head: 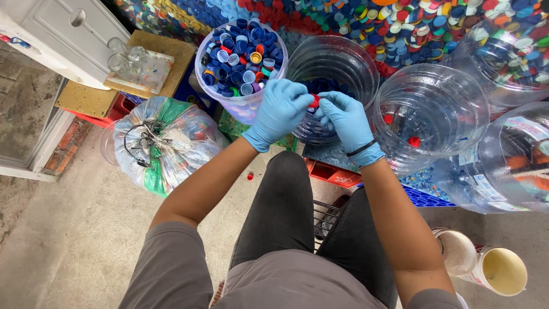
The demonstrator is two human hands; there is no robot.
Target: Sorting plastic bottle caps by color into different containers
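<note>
Both my hands wear blue gloves and meet over the rim of a clear cut-off jug [349, 48] holding blue caps at its bottom. My left hand [280, 109] and my right hand [346, 117] pinch a small red bottle cap [314, 102] between their fingertips. To the left stands a clear tub [229, 103] filled mostly with blue caps. To the right, another clear jug [457, 86] has a few red caps at its bottom.
A huge heap of mixed coloured caps [400, 23] lies behind the jugs. More clear jugs [514, 160] stand far right. A tied plastic bag [163, 143] sits left. A red cap [250, 177] lies on the concrete floor. Two white cups [486, 266] are lower right.
</note>
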